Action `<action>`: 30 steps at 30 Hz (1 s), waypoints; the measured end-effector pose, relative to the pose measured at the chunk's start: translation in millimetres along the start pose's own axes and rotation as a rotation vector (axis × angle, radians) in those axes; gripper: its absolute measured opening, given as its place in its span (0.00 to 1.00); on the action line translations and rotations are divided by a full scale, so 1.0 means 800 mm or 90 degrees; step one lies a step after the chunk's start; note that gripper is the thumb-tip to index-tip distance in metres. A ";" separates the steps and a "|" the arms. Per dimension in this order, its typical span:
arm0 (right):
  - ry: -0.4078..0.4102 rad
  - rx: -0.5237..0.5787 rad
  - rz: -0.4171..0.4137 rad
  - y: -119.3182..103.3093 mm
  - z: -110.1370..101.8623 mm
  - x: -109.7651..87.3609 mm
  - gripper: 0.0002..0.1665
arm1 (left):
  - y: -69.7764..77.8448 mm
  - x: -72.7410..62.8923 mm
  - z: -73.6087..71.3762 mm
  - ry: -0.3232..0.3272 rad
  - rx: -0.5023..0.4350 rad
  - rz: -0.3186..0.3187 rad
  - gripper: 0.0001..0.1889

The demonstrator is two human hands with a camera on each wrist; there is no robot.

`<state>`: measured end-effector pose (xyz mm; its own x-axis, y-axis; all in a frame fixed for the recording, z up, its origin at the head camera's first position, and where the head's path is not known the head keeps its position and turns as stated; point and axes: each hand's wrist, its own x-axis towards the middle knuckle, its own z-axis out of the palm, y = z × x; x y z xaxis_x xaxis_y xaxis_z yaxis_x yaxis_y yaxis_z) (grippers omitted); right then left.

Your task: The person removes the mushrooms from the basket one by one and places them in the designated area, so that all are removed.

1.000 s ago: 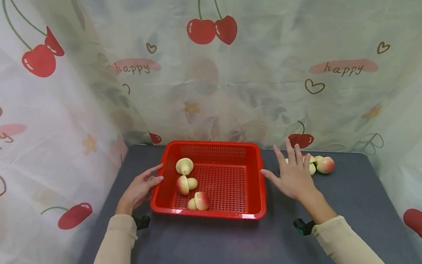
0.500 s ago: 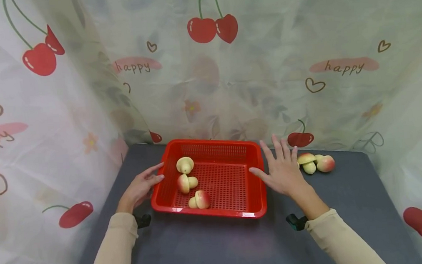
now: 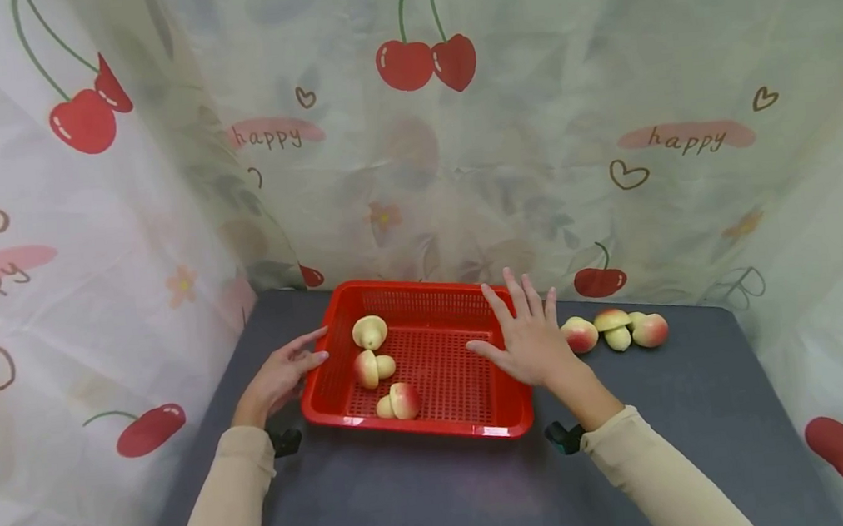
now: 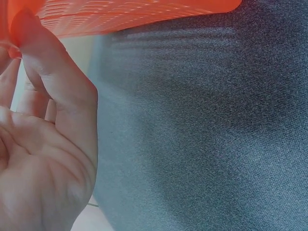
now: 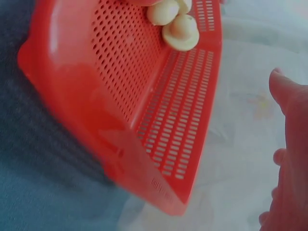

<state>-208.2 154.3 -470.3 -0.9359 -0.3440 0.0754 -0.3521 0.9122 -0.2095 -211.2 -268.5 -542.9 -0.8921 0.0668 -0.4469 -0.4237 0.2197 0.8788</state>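
The grip of the left hand (image 3: pixel 280 381) is engaged: thumb and fingers pinch the left rim of a red basket (image 3: pixel 436 429), the thumb visible against the plastic in the left wrist view. The grip of the right hand (image 3: pixel 529 350) holds nothing; its fingers are straight and spread, and in the head view it overlaps the basket's right side. The right wrist view shows this hand apart from the basket wall. The basket, rectangular and perforated, sits on a dark grey bench (image 3: pixel 449 494). Three mushroom-shaped pieces lie inside, toward the left: the rear piece (image 3: pixel 370 333) with its stem toward the viewer, the middle piece (image 3: pixel 374 368) with its stem to the right, and the front piece (image 3: pixel 399 401) with its stem to the left and its red cap to the right. Three similar pieces (image 3: pixel 613 330) form a close row on the bench, right of the basket. Beige sleeves (image 3: pixel 224 502) cover both forearms. Behind and at both sides hangs a pale cloth (image 3: pixel 529 120) printed with cherries, hearts and the word "happy".
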 end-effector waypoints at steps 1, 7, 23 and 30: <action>-0.003 0.000 -0.001 -0.002 0.001 0.001 0.57 | -0.001 0.000 0.001 0.001 0.000 -0.003 0.34; -0.010 0.001 -0.013 -0.014 0.006 0.009 0.57 | 0.000 0.000 0.003 -0.004 0.001 -0.003 0.34; -0.063 0.014 -0.046 -0.047 0.020 0.033 0.57 | -0.001 -0.002 -0.001 -0.001 0.006 -0.003 0.33; -0.095 0.018 -0.062 -0.060 0.025 0.042 0.57 | -0.001 -0.001 -0.001 0.001 0.012 -0.001 0.34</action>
<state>-222.8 94.8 -477.4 -0.8860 -0.4613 -0.0477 -0.4388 0.8671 -0.2359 -210.3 -269.5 -542.8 -0.8917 0.0652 -0.4480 -0.4222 0.2376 0.8748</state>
